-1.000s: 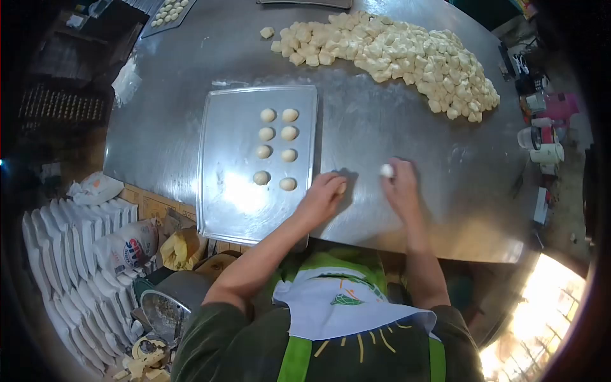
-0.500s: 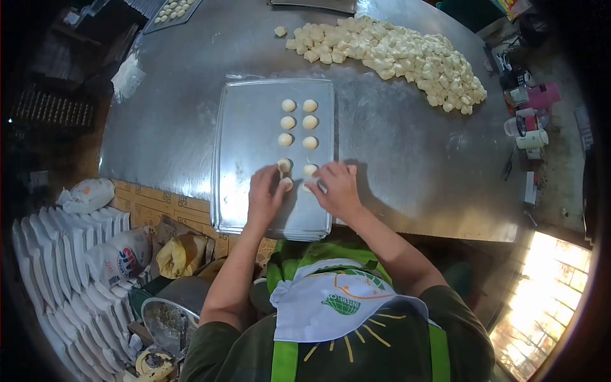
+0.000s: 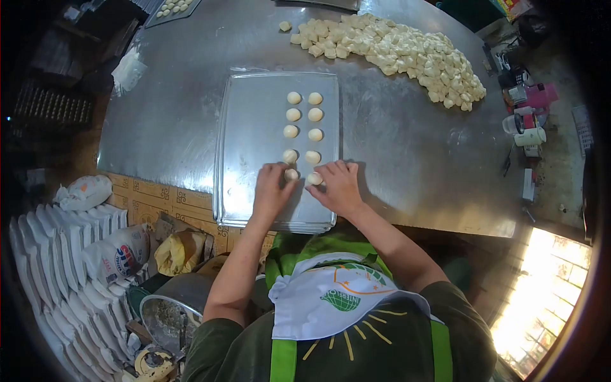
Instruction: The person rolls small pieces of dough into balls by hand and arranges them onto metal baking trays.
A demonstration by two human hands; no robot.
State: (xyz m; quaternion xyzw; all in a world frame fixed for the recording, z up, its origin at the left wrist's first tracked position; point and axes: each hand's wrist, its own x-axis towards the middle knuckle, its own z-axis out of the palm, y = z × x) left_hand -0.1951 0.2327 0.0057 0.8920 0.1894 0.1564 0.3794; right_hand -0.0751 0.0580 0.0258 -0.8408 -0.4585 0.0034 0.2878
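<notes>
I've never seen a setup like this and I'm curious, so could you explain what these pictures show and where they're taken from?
There's no machine here: these are a person's bare hands, seen by a camera worn on the head, looking forward and down. All the pictures share that viewpoint.

On a metal table lies a metal tray with ten pale balls, probably dough, in two rows. Beyond it is a big heap of rough pieces, and a smaller tray of balls sits at the far left.

The left hand and right hand each curl around the nearest ball of one row. I can't tell whether either ball is gripped or merely touched.
</notes>
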